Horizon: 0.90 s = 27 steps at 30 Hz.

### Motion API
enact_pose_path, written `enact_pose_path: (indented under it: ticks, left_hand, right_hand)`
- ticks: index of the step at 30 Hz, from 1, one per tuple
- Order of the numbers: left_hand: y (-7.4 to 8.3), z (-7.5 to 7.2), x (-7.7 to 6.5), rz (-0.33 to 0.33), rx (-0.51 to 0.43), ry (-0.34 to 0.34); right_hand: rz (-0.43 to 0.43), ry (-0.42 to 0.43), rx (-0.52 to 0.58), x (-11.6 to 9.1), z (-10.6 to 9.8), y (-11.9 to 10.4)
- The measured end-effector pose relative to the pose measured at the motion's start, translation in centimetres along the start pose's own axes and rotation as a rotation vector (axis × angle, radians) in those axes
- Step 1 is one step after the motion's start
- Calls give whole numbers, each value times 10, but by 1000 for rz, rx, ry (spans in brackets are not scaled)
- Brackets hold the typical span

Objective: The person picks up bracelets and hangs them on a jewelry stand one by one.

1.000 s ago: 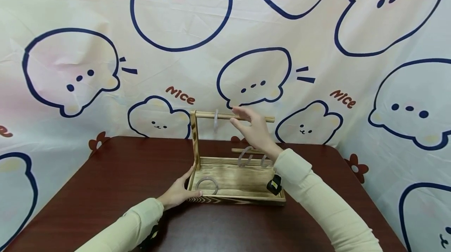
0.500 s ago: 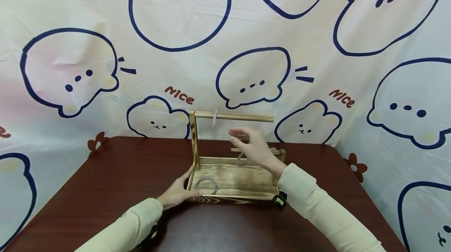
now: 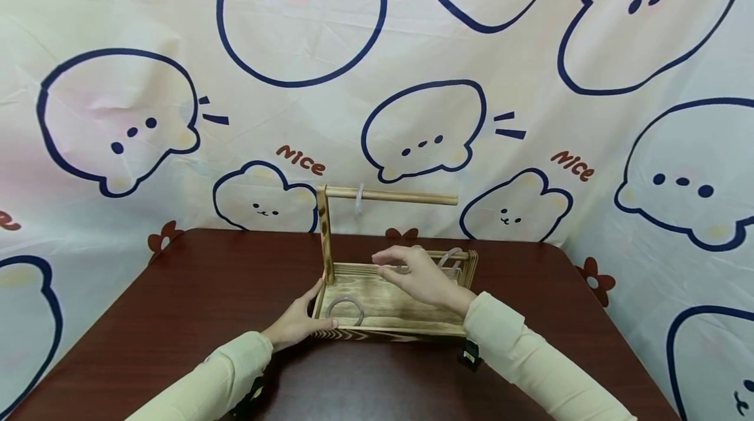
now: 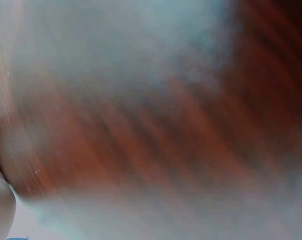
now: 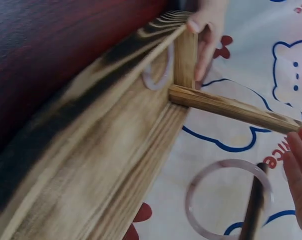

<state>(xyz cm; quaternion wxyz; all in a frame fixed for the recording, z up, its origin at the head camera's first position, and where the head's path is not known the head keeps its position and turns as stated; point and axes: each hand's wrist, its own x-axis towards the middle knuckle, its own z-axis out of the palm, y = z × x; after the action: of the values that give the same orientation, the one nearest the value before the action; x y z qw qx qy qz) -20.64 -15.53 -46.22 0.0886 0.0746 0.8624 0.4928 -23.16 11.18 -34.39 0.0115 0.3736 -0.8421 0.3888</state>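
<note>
A wooden jewellery stand (image 3: 406,329) with a tray base stands on the table. Its front left corner is held by my left hand (image 3: 299,324), thumb over the front wall. My right hand (image 3: 421,277) hovers at the lower rod (image 3: 437,255), fingers extended and apart from the thumb. In the right wrist view a pale bangle (image 5: 190,200) hangs round that rod beside the fingers; from the head it is mostly covered by the hand. Another bangle (image 3: 446,257) is further right on this rod. One bangle (image 3: 359,198) hangs from the upper rod (image 3: 412,198).
Inside the tray, a bangle (image 3: 345,298) lies near the left end. The upright post (image 3: 326,237) rises at the left and a shorter post (image 3: 469,269) at the right. A cartoon-print cloth (image 3: 330,120) hangs behind the dark red table (image 3: 235,277). The left wrist view is blurred.
My right hand has come down from beside the upper rod to the lower rod. The bangle on the upper rod remains there, and my left hand keeps its place on the corner.
</note>
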Motion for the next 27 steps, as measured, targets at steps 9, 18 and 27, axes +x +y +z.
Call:
enact_pose_path:
  ticks: [9, 18, 27]
  left_hand:
    - [0, -2, -2, -4, -3, 9]
    - [-1, -1, 0, 9, -11, 9]
    - [-1, 0, 1, 8, -1, 11]
  right_hand:
    - [-48, -7, -43, -4, 26, 12]
    - [23, -138, -76, -4, 50, 29]
    - [120, -275, -71, 3, 80, 59]
